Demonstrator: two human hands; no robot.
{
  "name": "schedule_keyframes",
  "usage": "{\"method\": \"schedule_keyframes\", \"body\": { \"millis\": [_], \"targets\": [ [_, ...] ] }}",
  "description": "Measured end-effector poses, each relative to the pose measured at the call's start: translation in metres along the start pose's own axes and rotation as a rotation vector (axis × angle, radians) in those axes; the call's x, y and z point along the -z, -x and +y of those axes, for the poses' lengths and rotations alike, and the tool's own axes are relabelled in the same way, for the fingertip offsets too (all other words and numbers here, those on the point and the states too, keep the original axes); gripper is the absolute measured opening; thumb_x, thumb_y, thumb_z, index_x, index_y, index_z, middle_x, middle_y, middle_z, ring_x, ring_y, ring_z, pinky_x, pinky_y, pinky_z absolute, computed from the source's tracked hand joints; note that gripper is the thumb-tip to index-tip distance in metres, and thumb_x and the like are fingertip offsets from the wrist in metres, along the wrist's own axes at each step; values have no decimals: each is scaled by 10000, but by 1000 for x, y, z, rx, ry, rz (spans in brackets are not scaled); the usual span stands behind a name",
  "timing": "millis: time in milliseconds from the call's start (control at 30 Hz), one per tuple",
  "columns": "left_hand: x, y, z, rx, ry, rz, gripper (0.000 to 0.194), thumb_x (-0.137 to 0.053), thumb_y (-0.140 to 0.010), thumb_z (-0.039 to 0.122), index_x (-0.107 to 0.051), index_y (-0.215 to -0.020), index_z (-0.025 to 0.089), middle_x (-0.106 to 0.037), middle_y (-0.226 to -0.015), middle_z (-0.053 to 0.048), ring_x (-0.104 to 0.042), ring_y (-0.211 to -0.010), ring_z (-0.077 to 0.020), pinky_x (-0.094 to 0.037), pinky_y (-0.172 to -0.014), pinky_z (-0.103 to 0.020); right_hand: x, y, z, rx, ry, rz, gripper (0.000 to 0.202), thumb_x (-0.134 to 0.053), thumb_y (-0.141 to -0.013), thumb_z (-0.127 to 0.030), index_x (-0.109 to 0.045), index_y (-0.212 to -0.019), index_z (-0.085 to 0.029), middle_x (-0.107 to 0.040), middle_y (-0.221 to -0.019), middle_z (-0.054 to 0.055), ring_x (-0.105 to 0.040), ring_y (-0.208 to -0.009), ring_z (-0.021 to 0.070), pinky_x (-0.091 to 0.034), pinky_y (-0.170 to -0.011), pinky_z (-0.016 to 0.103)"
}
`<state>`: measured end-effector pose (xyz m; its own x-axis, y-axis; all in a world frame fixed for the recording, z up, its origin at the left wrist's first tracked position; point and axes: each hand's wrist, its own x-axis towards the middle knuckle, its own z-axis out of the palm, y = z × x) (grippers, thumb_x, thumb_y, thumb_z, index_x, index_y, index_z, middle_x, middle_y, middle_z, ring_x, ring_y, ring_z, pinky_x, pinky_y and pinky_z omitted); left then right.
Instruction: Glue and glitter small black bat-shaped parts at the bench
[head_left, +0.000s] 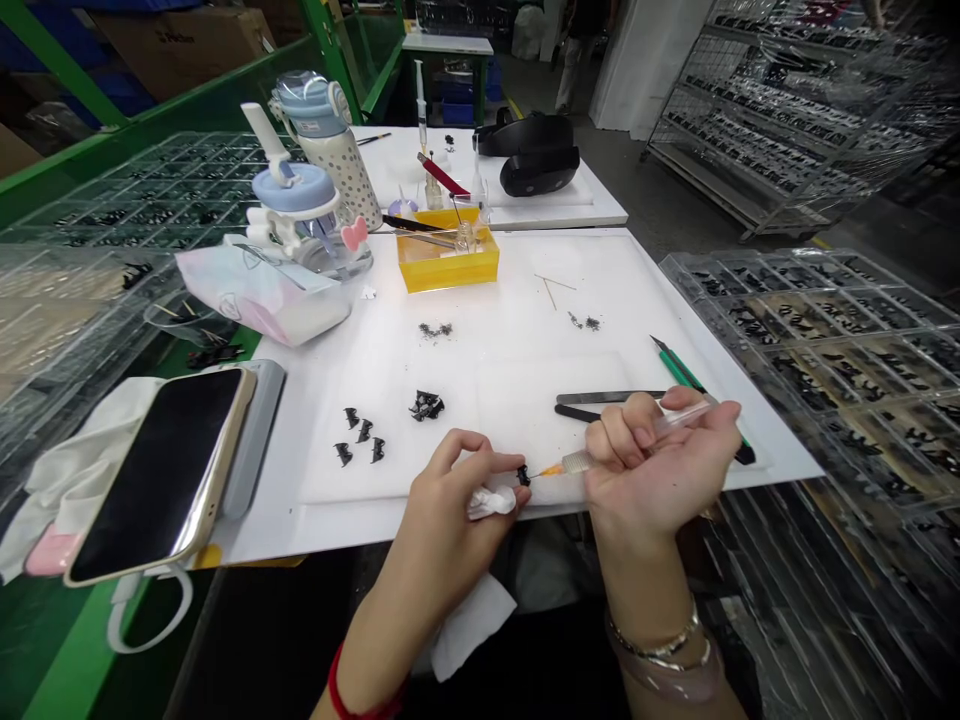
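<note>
My left hand pinches a small black part between thumb and finger, just above the table's front edge. A crumpled white tissue is tucked in the same hand. My right hand is wrapped round a clear syringe with an orange needle tip. The needle points left and reaches the black part or comes very close; I cannot tell if they touch. Left of my hands lie a small pile of black parts and several loose bat-shaped black parts.
Tweezers and a green craft knife lie by my right hand. A yellow box with small bottles stands farther back. On the left are a phone, a cup and a pouch. Compartment trays stand at the right.
</note>
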<state>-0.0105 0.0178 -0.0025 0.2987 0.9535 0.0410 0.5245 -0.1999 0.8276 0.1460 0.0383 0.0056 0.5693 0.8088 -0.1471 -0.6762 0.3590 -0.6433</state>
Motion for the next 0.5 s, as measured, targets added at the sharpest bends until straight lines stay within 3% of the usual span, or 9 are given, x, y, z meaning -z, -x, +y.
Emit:
{"method": "schedule_keyframes", "body": {
  "millis": [500],
  "targets": [
    [1,0,2,18,-13,-8,184,-650,-804,174,-699,-982,187,-498,-939,-30,-517,-617,-84,-418,-564,-233,2,0,-2,-13,-7,16,428,-319,-922,-486,-476,-612,-235,-336,-388,-75,-175,-310,72,-147,-315,184]
  ]
}}
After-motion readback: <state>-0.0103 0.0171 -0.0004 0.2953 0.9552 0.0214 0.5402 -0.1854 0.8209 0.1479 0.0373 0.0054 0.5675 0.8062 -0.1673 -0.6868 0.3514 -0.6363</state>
